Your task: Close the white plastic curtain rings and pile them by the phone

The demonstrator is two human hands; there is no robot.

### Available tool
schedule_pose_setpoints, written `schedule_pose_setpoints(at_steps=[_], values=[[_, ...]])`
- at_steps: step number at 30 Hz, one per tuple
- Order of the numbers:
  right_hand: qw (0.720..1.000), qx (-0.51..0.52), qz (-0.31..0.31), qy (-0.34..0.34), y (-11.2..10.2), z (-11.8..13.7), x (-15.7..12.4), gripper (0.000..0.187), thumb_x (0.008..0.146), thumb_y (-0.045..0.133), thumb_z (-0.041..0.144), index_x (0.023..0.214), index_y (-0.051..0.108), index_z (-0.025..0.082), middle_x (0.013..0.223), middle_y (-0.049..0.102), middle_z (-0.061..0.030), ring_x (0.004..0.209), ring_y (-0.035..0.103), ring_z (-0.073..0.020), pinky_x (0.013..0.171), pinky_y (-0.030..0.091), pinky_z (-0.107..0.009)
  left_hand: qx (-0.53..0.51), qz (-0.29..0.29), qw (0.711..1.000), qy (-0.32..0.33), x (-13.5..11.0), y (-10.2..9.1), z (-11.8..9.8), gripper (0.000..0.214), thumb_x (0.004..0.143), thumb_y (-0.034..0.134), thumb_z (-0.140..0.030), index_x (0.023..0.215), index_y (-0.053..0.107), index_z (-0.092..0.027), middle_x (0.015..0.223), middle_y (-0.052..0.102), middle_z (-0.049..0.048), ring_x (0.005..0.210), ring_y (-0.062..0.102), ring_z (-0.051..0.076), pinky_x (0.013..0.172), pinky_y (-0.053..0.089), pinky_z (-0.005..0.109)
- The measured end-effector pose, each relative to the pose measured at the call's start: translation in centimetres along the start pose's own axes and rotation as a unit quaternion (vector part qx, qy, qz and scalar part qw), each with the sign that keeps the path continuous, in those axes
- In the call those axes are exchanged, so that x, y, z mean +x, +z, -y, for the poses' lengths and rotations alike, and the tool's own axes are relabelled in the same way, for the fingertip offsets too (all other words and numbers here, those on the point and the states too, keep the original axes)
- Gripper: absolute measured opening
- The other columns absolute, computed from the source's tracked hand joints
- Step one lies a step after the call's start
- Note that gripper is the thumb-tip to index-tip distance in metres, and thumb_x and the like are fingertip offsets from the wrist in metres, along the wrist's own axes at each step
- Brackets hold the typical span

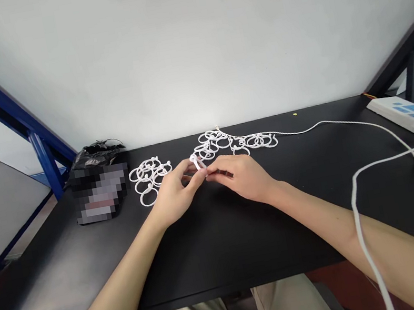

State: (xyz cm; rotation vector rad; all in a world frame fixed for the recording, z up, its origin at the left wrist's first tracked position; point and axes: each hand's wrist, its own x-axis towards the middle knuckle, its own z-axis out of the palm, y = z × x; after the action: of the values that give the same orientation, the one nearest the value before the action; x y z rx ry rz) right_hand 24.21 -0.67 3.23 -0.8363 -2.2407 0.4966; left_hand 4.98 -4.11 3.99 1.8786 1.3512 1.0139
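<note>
Between both hands, above the middle of the black table, is a white plastic ring with a small knob at its top. My left hand grips its left side between thumb and fingers. The fingertips of my right hand pinch the ring's lower right edge. Left of my left hand lies a loose group of similar white rings, each with a small knob. Behind my hands a second group of white rings spreads along the table. Fingers partly hide the held ring.
A black plastic bag with a blurred packet lies at the back left. A white cord loops over the right side and crosses in front of my right forearm. A white box stands at the right edge of the table. A wall rises behind.
</note>
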Motion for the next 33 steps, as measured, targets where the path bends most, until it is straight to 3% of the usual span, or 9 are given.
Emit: schedule_pose_setpoints(at_steps=[5,11,17,23,29,33], values=[[0.997,0.042,0.011,0.061,0.14,0.14,-0.09,0.019,0.094,0.052,0.021,0.111,0.061,0.024,0.095,0.073,0.0008,0.076,0.066,-0.0131,0.072,0.049,-0.028,-0.006,-0.025,1.0,0.003,-0.08,0.23,0.52,0.036,0.089,0.059,-0.044,0.117,0.056,-0.022,0.112,0.067,0.0052,0.103,0.063,0.02,0.091,0.052,0.037],[0.992,0.075,-0.013,0.097,0.02,0.32,0.0,0.028,0.097,0.048,0.043,0.116,0.056,0.023,0.09,0.07,0.0009,0.065,0.064,-0.0119,0.068,0.05,-0.028,0.082,-0.024,0.995,0.048,-0.26,0.4,0.81,0.041,0.086,0.062,-0.042,0.122,0.055,-0.022,0.106,0.062,0.0054,0.094,0.058,0.019,0.083,0.052,0.037],[0.992,0.076,-0.031,0.091,0.11,0.22,0.09,0.024,0.095,0.055,0.044,0.1,0.063,0.023,0.09,0.07,0.0004,0.064,0.063,-0.0114,0.068,0.048,-0.027,0.127,0.003,0.989,0.07,-0.28,0.38,0.37,0.039,0.088,0.061,-0.04,0.122,0.058,-0.023,0.096,0.057,0.0029,0.09,0.055,0.019,0.082,0.049,0.035],[0.993,0.03,-0.052,0.097,0.15,-0.12,0.26,0.027,0.097,0.051,0.04,0.083,0.062,0.02,0.08,0.067,0.0013,0.064,0.061,-0.0112,0.065,0.044,-0.025,0.132,-0.014,0.989,0.057,-0.32,0.29,0.21,0.038,0.088,0.06,-0.045,0.12,0.061,-0.024,0.093,0.055,0.0025,0.086,0.054,0.019,0.078,0.047,0.034],[0.993,0.005,-0.037,0.11,0.17,-0.25,0.37,0.024,0.098,0.051,0.032,0.078,0.058,0.02,0.071,0.065,0.0031,0.061,0.059,-0.0101,0.061,0.04,-0.024,0.111,-0.007,0.993,0.043,-0.36,0.45,0.19,0.033,0.087,0.062,-0.045,0.113,0.064,-0.025,0.092,0.056,0.0016,0.086,0.054,0.018,0.081,0.047,0.034],[0.993,0.013,-0.041,0.106,0.19,-0.23,0.27,0.028,0.098,0.051,0.036,0.076,0.059,0.02,0.068,0.065,0.0033,0.058,0.058,-0.0098,0.061,0.041,-0.024,0.097,-0.002,0.995,0.037,-0.36,0.46,0.14,0.033,0.087,0.062,-0.045,0.113,0.064,-0.024,0.092,0.056,0.0018,0.086,0.055,0.018,0.082,0.048,0.034]])
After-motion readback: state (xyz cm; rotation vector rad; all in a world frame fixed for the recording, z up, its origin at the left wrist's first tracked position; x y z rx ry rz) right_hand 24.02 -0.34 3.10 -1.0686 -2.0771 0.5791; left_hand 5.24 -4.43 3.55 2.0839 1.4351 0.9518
